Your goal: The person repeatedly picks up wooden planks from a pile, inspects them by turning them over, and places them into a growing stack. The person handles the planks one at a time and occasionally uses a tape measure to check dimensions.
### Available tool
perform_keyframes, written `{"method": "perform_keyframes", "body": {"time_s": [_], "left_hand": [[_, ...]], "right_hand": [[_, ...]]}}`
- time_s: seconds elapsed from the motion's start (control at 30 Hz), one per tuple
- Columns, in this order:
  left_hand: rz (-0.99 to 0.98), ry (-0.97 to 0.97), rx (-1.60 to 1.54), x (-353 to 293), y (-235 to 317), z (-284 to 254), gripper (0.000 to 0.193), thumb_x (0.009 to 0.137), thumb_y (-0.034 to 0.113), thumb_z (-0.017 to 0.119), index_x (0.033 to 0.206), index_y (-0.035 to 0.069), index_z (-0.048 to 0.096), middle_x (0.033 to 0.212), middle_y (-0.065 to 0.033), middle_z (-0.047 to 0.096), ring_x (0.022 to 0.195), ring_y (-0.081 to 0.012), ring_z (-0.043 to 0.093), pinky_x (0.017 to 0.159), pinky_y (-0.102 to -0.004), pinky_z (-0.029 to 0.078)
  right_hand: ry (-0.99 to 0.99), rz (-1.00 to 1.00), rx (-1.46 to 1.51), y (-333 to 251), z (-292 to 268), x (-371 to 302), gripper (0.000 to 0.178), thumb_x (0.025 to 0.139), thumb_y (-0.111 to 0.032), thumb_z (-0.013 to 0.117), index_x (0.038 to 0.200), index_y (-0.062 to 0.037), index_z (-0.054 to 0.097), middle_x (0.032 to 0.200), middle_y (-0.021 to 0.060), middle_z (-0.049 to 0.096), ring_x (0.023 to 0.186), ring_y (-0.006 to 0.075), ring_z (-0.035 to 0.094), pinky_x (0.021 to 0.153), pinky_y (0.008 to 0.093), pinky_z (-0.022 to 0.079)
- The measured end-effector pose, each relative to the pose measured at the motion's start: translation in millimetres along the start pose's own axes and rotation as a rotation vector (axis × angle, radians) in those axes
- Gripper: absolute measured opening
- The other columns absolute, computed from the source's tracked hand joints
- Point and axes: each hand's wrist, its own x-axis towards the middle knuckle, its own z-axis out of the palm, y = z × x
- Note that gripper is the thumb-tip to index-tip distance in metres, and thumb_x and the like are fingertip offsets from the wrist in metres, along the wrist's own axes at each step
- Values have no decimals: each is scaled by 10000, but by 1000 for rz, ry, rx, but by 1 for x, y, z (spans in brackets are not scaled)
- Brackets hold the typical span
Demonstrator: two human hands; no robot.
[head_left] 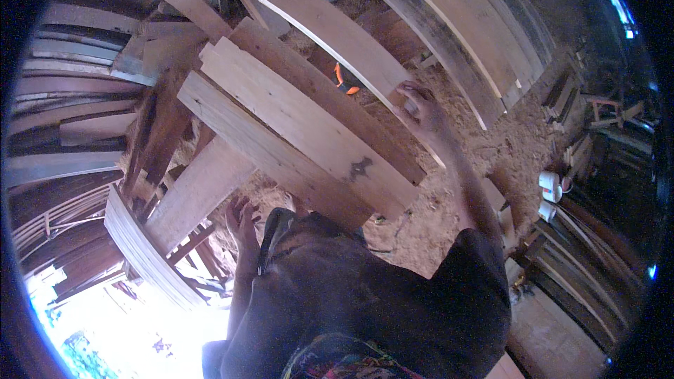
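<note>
My right hand [421, 109] is at a pale wooden board [344, 31] with a bright edge, its fingers bent against the board near the right end. That board slants from the upper middle down to the right. My left hand [242, 224] hangs at my left side with fingers apart, holding nothing. Between my hands lie several planks side by side: a light plank [295, 116] with a dark knot mark, a narrower plank [260, 144] nearer me and a browner plank [330, 105] behind it. An orange-handled tool [342, 78] shows in the gap beyond the browner plank.
More long boards [449, 21] lie at the upper right. Stacked timber [77, 98] fills the left side. Sawdust [428, 231] covers the ground. White containers [550, 188] stand at the right, near further lumber [583, 267]. A wide board [200, 189] leans at the left.
</note>
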Motion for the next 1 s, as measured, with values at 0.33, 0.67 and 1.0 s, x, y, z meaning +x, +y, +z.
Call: {"method": "perform_keyframes", "body": {"time_s": [0.33,0.67,1.0], "left_hand": [[10,-2,7,-5,8,14,538,964,207,672,1423,51,440,1292,-127,596,1003,-207,649,776,-331,546],[13,-24,32,2,4,23,485,973,205,658,1397,50,478,1247,-126,626,976,-200,664,760,-319,562],[-21,-26,46,8,-6,17,530,963,228,682,1409,42,464,1251,-151,622,989,-217,666,791,-336,563]], "right_hand": [[-68,186,-121,-19,-4,27,979,735,-410,844,1551,-198,346,1599,180,320,1453,436,321,1117,647,301],[65,194,-365,24,10,15,1074,722,-423,835,1603,-251,245,1624,181,259,1454,429,311,1143,626,260],[137,187,-401,13,24,16,1067,760,-507,801,1610,-218,224,1622,218,226,1467,434,284,1122,658,262]]}}
